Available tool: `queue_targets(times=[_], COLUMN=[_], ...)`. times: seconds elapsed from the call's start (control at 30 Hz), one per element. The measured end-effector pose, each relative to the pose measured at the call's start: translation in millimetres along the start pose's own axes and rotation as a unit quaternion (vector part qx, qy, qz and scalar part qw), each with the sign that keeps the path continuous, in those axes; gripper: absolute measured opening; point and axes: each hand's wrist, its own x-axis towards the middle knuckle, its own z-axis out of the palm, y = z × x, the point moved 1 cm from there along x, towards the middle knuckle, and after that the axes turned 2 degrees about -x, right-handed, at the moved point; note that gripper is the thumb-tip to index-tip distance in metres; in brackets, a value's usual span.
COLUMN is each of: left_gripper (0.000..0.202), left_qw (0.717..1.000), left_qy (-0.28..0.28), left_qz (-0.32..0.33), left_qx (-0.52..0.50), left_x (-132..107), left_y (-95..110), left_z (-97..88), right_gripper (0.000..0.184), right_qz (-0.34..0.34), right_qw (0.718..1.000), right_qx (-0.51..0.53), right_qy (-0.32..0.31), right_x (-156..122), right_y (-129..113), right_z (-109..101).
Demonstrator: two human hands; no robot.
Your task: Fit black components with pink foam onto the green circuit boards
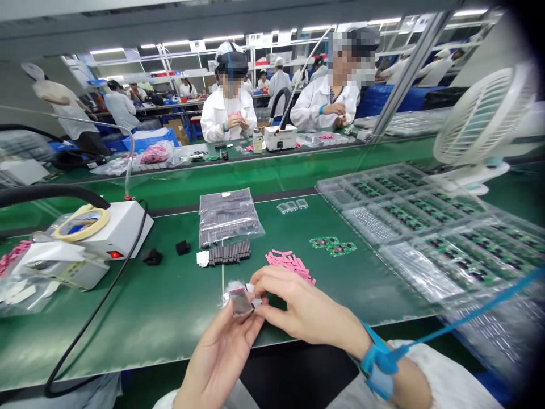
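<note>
My left hand (pixel 221 355) grips a small square display-like part (pixel 241 304) with a grey face, a pink strip at its top edge and clear film around it. At its right side, the thumb and fingertips of my right hand (pixel 306 304) are pinched at a small white tab (pixel 254 298). A blue wrist strap (pixel 378 360) with a cord circles my right wrist. Just beyond my hands lies a heap of pink strips (pixel 292 264). Left of that heap is a row of dark strips (pixel 230 253), with a white card (pixel 203 259) beside it.
A bag of dark strips (pixel 230 216), clear pieces (pixel 292 205) and green circuit boards (pixel 332 245) lie on the green mat. At right stand board-filled trays (pixel 383 250) and a fan (pixel 477 122). A white box (pixel 114 227) with a cable is left. People work opposite.
</note>
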Motion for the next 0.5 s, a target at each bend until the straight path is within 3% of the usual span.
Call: queue_targets(times=[0.1,0.33,0.5], left_gripper=[0.037,0.04,0.035], left_qw=[1.0,0.996,0.998], left_qy=[0.0,0.088,0.055], left_qz=[0.002,0.032,0.027], left_qx=[-0.001,-0.009,-0.008], left_x=[-1.0,-6.7,-8.3], left_y=[0.5,0.0,3.3], left_z=[-4.9,-1.2,-9.2], right_gripper=[0.008,0.013,0.009], right_qz=[-0.02,-0.028,-0.033], right_qw=[1.0,1.0,0.999], right_qx=[0.001,0.007,-0.004], right_qy=[0.0,-0.003,-0.007], right_x=[-0.2,1.6,4.4], right_y=[-1.3,-0.7,-3.5], right_z=[1.8,6.5,9.6])
